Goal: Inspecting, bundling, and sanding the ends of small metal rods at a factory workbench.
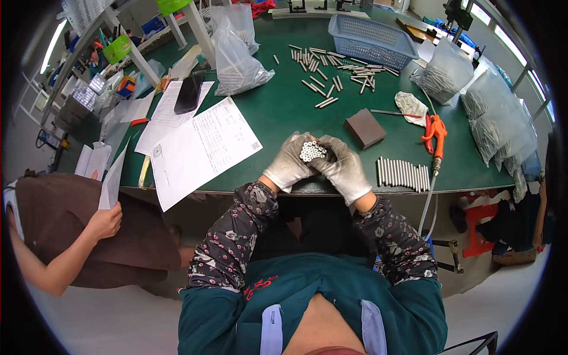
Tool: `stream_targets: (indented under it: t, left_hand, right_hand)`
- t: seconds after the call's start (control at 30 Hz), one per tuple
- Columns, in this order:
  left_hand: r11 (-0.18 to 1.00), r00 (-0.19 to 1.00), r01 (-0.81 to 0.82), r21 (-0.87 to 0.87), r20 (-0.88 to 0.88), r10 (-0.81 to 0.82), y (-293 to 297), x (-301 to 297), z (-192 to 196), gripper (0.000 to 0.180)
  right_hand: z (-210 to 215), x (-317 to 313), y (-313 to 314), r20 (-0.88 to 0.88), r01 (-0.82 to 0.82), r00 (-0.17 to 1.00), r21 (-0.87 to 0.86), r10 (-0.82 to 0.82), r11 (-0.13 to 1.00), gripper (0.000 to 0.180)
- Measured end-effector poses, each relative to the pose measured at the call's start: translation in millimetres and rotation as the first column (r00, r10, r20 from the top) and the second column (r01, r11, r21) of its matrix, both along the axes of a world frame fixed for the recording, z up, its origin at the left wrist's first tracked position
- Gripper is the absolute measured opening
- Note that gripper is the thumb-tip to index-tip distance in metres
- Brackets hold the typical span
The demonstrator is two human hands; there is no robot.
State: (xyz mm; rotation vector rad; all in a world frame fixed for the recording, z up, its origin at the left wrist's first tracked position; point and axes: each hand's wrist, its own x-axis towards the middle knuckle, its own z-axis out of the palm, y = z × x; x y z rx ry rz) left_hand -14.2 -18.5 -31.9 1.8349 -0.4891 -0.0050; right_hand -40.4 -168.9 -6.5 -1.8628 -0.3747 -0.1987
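A tight bundle of metal tubes (312, 151) is held between my two gloved hands at the near edge of the green table, its round hollow ends facing up. My left hand (290, 162), in a grey-white glove, wraps the bundle's left side. Around its right side close the fingers of my right hand (344, 169), gloved the same way. Just beyond my right hand sits a dark brown block (364, 129). To the right of that hand lies a neat row of metal tubes (403, 174), side by side. More loose tubes (322, 68) are scattered farther back.
A blue plastic basket (373, 44) stands behind the scattered tubes. At right are an orange air gun (436, 136) with its hose, a white cloth (410, 106) and bags of tubes (491, 118). Papers (204, 148) and a phone (189, 94) lie left, beside a person holding a sheet (112, 180).
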Motion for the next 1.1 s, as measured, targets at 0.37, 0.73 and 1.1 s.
stream_targets:
  t: [0.37,0.73,1.1]
  left_hand:
    - [0.948,0.964,0.055,-0.315,-0.231,-0.132,10,-1,5,0.063]
    - [0.928,0.956,0.073,-0.366,-0.240,-0.170,6,-4,10,0.059]
    - [0.944,0.965,0.068,-0.323,-0.219,-0.144,2,-4,10,0.058]
  right_hand:
    - [0,6,9,0.025,-0.088,0.996,0.039,0.087,0.995,0.043]
    - [-13,9,2,-0.065,-0.189,0.976,0.237,0.210,0.953,0.048]
    - [-17,12,-2,-0.172,-0.206,0.951,0.274,0.258,0.939,0.053]
